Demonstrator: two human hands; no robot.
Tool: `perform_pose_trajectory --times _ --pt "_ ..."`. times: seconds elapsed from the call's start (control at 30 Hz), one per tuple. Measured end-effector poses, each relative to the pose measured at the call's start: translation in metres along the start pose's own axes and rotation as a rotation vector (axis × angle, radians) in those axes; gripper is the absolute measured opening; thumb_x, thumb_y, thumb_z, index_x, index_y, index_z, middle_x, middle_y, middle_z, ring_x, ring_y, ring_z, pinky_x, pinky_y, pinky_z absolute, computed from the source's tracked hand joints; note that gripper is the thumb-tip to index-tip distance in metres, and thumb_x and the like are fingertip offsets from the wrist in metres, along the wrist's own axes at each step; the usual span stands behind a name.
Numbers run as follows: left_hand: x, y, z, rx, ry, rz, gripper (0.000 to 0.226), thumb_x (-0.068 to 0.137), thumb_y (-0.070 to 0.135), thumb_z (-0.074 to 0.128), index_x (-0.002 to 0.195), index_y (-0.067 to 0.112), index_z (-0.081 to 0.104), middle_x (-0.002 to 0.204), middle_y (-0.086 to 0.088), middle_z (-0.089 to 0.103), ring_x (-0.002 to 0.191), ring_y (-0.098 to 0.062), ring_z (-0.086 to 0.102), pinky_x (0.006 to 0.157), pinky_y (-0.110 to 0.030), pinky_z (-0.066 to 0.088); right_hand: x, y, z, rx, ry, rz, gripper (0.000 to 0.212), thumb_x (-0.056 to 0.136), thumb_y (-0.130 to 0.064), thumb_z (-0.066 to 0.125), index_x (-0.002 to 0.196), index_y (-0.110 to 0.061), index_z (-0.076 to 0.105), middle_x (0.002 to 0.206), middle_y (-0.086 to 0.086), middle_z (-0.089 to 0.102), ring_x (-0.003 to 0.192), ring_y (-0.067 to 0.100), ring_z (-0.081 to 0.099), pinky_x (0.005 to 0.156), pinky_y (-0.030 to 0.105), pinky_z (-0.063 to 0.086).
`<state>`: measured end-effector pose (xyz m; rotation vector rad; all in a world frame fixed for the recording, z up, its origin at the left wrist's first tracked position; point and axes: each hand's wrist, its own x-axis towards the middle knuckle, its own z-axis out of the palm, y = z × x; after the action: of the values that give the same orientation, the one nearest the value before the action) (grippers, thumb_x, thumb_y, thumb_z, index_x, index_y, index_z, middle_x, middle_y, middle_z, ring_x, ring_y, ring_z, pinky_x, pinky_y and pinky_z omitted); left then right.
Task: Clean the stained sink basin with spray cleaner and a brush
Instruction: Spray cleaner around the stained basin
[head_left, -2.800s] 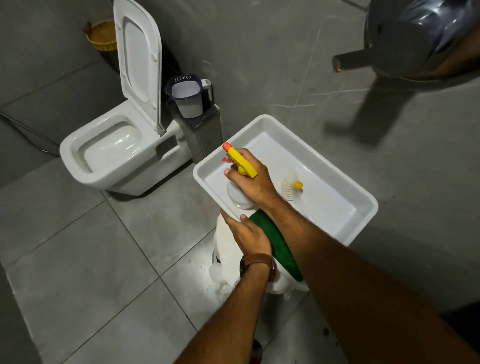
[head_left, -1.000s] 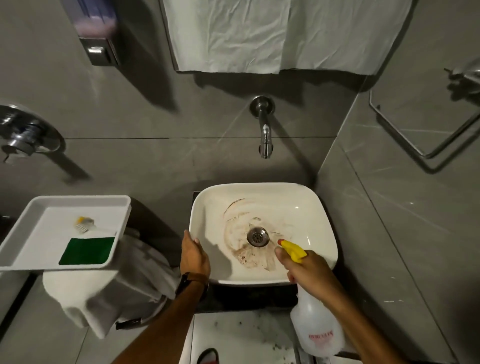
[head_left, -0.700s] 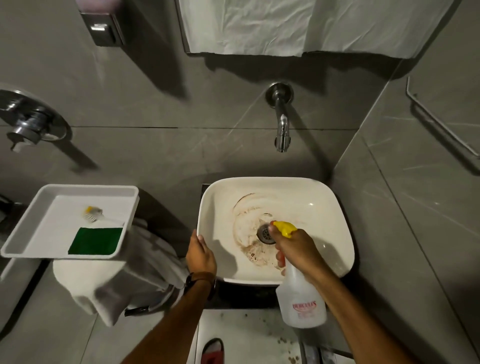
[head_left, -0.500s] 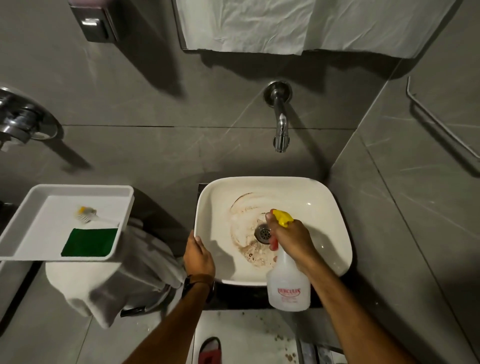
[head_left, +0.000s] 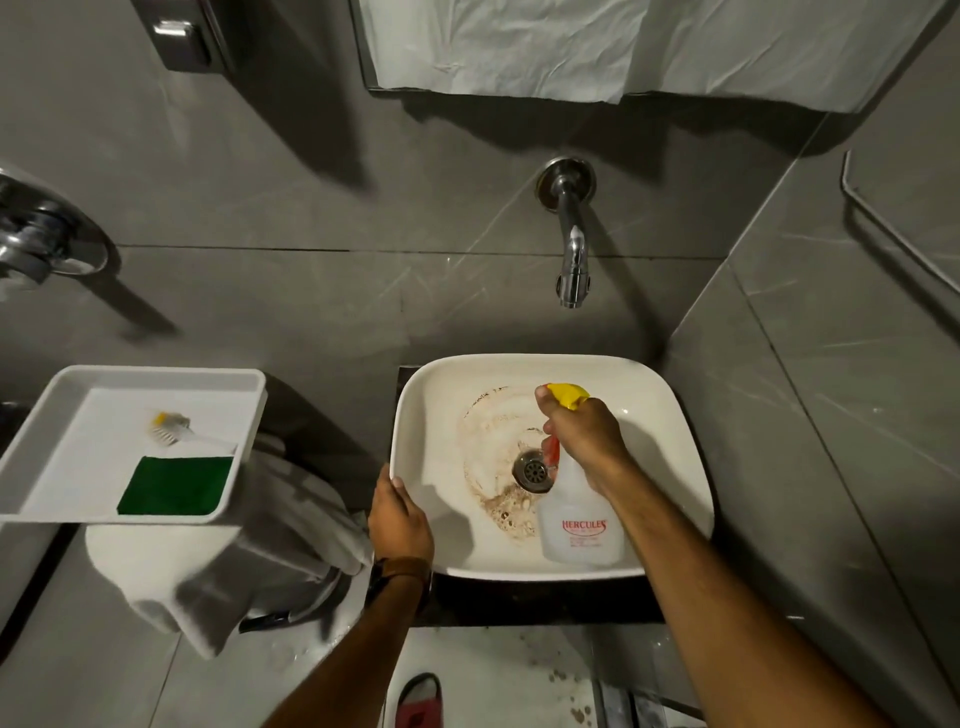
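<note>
My right hand (head_left: 584, 434) has carried the spray bottle (head_left: 579, 530) further in over the sink basin (head_left: 670, 431) in the last half second, and the yellow nozzle (head_left: 569, 395) now sits past the drain (head_left: 532, 470), aimed toward the back of the bowl. Fingers are wrapped around the neck and red trigger, so I reckon the spraying is under way. The brown stain (head_left: 483, 431) rings the drain, and there looks to be foam on its near side, so some cleaner may already be down. My left hand (head_left: 400, 519) stays clamped on the basin's left rim, steadying me.

Off to the left, the white tray (head_left: 62, 410) holds the brush (head_left: 169, 426) and, just beside it, a green scrub pad (head_left: 176, 486); they're well apart from the basin, so I'll have to reach over for the brush next. The wall tap (head_left: 571, 249) hangs above the bowl's far edge, clear of the nozzle. Nothing blocks the stain except my own bottle, which covers its right side.
</note>
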<state>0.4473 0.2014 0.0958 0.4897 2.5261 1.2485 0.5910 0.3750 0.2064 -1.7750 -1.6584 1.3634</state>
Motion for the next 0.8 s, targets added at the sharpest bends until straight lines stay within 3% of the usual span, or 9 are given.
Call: perform_pose_trajectory --times 0.13,0.37,0.47,0.57,0.7,0.8 --pt "0.001 0.001 0.0 0.014 -0.001 0.001 0.044 0.105 0.036 0.027 0.137 0.015 0.048 0.116 -0.012 0.065 0.1 -0.032 0.063 0.084 -0.049 0.056 0.006 0.002 0.002 0.005 0.006 0.024 0.047 0.095 -0.061 0.058 0.092 -0.016 0.071 0.081 0.0 0.074 0.074 0.021 0.074 0.075 0.037 0.059" --pt "0.0 0.001 0.0 0.013 -0.003 -0.007 0.044 0.105 0.038 0.027 0.138 0.018 0.048 0.117 -0.01 0.065 0.101 -0.029 0.063 0.084 -0.046 0.057 0.006 0.012 -0.006 0.039 0.003 0.054 0.042 0.094 -0.059 0.061 0.09 -0.019 0.072 0.082 0.0 0.076 0.059 0.015 0.072 0.058 0.027 0.052" --pt "0.001 0.001 0.0 0.015 -0.004 -0.014 0.044 0.105 0.039 0.026 0.138 0.018 0.047 0.117 -0.01 0.065 0.101 -0.029 0.063 0.084 -0.047 0.057 0.0 0.018 -0.005 0.065 -0.045 0.056 0.037 0.094 -0.056 0.061 0.089 -0.021 0.073 0.084 0.004 0.076 0.061 0.022 0.072 0.069 0.04 0.061" --pt "0.001 0.001 0.0 0.01 -0.004 -0.017 0.044 0.105 0.039 0.027 0.138 0.018 0.047 0.117 -0.009 0.065 0.101 -0.029 0.063 0.084 -0.047 0.056 -0.015 0.025 -0.002 0.03 -0.073 0.036 0.042 0.093 -0.061 0.059 0.087 -0.023 0.074 0.077 0.006 0.077 0.07 0.027 0.075 0.074 0.039 0.06" --pt "0.001 0.003 -0.003 0.012 -0.01 -0.022 0.044 0.105 0.036 0.027 0.139 0.017 0.047 0.118 -0.012 0.065 0.102 -0.032 0.063 0.086 -0.049 0.055 -0.047 0.041 -0.01 0.1 -0.166 0.041 0.026 0.088 -0.06 0.064 0.091 -0.038 0.075 0.066 0.01 0.073 0.053 0.026 0.068 0.053 0.039 0.06" --pt "0.001 0.004 -0.004 0.02 -0.017 -0.018 0.045 0.105 0.036 0.027 0.14 0.017 0.046 0.122 -0.012 0.064 0.105 -0.033 0.062 0.088 -0.049 0.054 -0.074 0.061 -0.021 0.081 -0.256 0.134 0.038 0.082 -0.063 0.069 0.085 -0.026 0.075 0.062 0.005 0.066 0.048 0.026 0.063 0.046 0.036 0.055"
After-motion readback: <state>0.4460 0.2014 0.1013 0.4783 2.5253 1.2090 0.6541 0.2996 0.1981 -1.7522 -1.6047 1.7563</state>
